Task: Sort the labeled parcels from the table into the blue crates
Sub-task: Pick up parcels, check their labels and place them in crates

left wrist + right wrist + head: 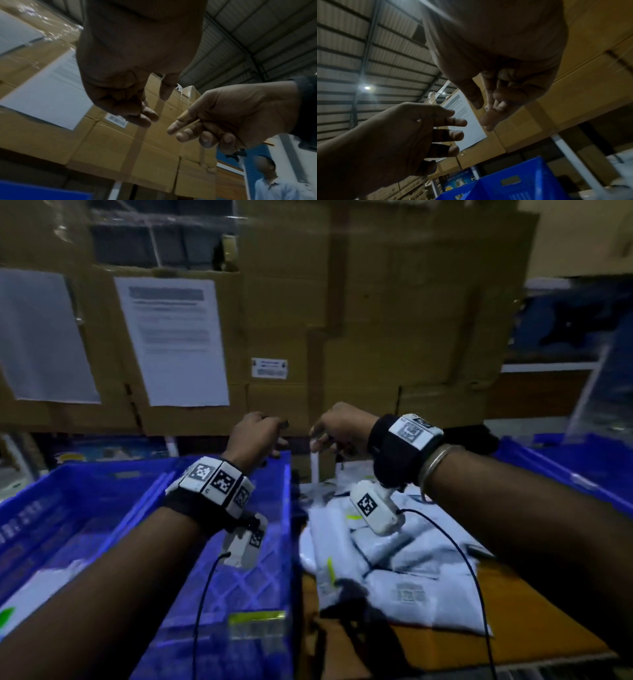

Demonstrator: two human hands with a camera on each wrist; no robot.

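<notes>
Head view: my left hand [255, 436] and right hand [337, 428] are raised side by side, apart, above the far edge of the nearest blue crate [239, 577]. Both have loosely curled fingers and hold nothing I can make out. The white labeled parcels [387, 563] lie piled on the table [534, 628], just right of that crate. A second blue crate [68, 518] stands further left, with a white parcel in it.

Left wrist view: my left hand [135, 65] hangs slack, fingers bent, empty. My right hand [236, 116] faces it, fingers half-curled. Cardboard boxes [120, 155] stand behind.

Right wrist view: my right hand [501, 60] is relaxed and empty; my left hand's fingers [453, 134] are spread, not touching it.
</notes>
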